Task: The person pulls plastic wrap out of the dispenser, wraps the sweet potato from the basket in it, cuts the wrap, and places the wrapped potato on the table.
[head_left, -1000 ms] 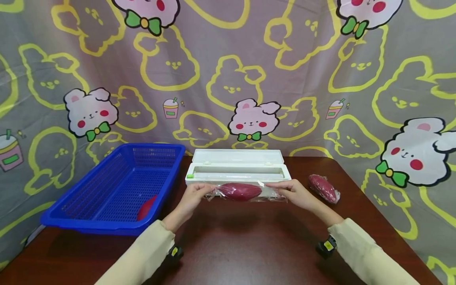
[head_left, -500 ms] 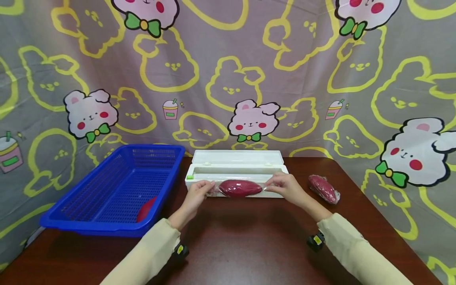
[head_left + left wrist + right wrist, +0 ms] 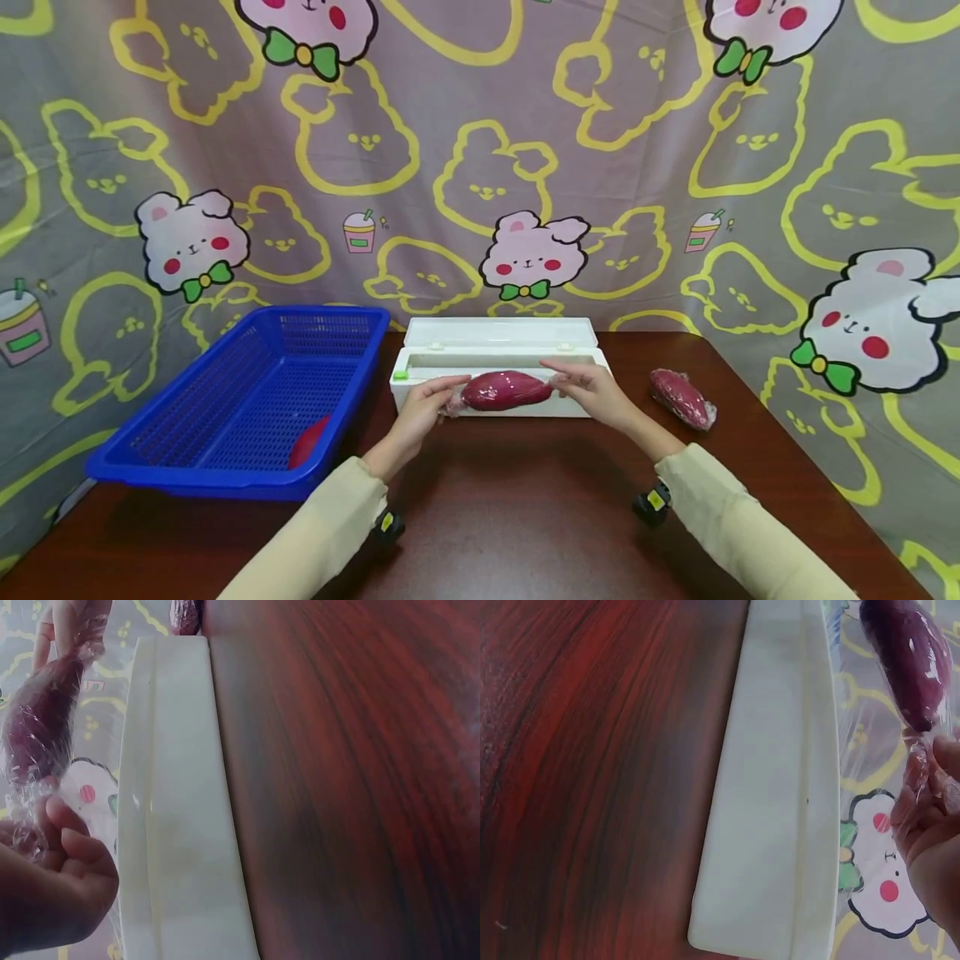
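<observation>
Clearly, both hands are occupied with one thing: a dark red, spindle-shaped item (image 3: 506,391) wrapped in clear film (image 3: 915,780), held in the air at the middle of the head view, a little below the centre. The left hand (image 3: 422,410) pinches the gathered film at one end, with its fingers curled; the right hand (image 3: 596,392) pinches the twisted film at the other end.

Directly behind the item, in the head view, stands a white box (image 3: 401,393) with its lid (image 3: 498,332) raised. At the right of the frame, a second wrapped item (image 3: 682,398) lies on the dark wooden table (image 3: 510,517). At the left is a blue basket (image 3: 240,477), and in its near right corner rests a red object (image 3: 307,442), partly hidden by the basket wall. A patterned curtain (image 3: 630,175) fills the upper part.
</observation>
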The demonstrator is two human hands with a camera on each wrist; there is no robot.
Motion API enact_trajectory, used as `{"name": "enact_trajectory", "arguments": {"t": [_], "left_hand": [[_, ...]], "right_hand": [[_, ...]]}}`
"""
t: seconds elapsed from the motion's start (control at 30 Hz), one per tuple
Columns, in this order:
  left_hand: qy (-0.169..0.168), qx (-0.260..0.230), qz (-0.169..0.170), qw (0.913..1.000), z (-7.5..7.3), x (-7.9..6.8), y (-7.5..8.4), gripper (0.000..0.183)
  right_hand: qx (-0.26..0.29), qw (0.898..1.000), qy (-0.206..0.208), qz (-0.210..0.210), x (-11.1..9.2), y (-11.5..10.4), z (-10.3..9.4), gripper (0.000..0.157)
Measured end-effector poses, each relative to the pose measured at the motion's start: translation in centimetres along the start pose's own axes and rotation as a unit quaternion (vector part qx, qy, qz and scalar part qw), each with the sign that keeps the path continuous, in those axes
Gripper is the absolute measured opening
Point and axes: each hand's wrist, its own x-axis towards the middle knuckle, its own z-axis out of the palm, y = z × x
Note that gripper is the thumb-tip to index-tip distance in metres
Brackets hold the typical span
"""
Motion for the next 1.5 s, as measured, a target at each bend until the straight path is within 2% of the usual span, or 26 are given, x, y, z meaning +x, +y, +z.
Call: {"name": "enact_trajectory", "arguments": {"t": [0.17,0.3,0.43,0.53,0.67,0.77,0.87,0.97,1.03,1.2,1.4,1.5], "left_hand": [[0.021,0.020,-0.024,0.9993,0.3,0.4,-0.2,0.028],[0.004,0.045,-0.026,0.9987,0.3,0.5,-0.1,0.026],[-0.045,0.099,0.015,0.9940,0.1,0.5,-0.3,0.025],[-0.064,0.136,0.053,0.9872,0.0,0.5,-0.6,0.025],[-0.070,0.193,0.090,0.9746,-0.1,0.5,-1.1,0.021],[-0.071,0.244,0.114,0.9603,-0.3,0.6,-1.5,0.018],[-0.065,0.297,0.134,0.9432,-0.3,0.7,-1.7,0.017],[-0.059,0.338,0.151,0.9272,-0.3,1.0,-1.8,0.020],[-0.056,0.360,0.154,0.9184,-0.3,1.1,-1.9,0.020],[-0.054,0.392,0.156,0.9049,-0.3,1.3,-1.6,0.021],[-0.042,0.426,0.154,0.8905,-0.2,1.4,-1.4,0.026],[-0.034,0.450,0.137,0.8819,-0.1,1.4,-1.5,0.031]], "right_hand": [[-0.010,0.999,-0.027,0.020,0.2,1.1,0.5,0.023],[-0.004,0.998,-0.047,0.051,0.1,0.9,0.6,0.024],[-0.003,0.996,-0.064,0.054,0.3,-0.6,0.8,0.032],[-0.025,0.997,-0.060,0.049,0.4,-1.8,1.0,0.034],[-0.023,0.997,-0.057,0.049,0.3,-0.2,1.2,0.035],[-0.017,0.997,-0.055,0.051,0.1,1.8,1.5,0.036],[-0.054,0.997,-0.048,0.039,0.0,2.6,1.7,0.033],[-0.102,0.994,-0.035,0.006,-0.1,3.0,1.8,0.032],[-0.125,0.991,-0.034,-0.021,0.0,3.1,2.0,0.030],[-0.180,0.981,-0.042,-0.052,0.2,3.0,2.3,0.028],[-0.239,0.969,-0.061,-0.033,0.4,2.7,2.7,0.027],[-0.277,0.958,-0.071,-0.040,0.3,2.6,2.8,0.028]]}}
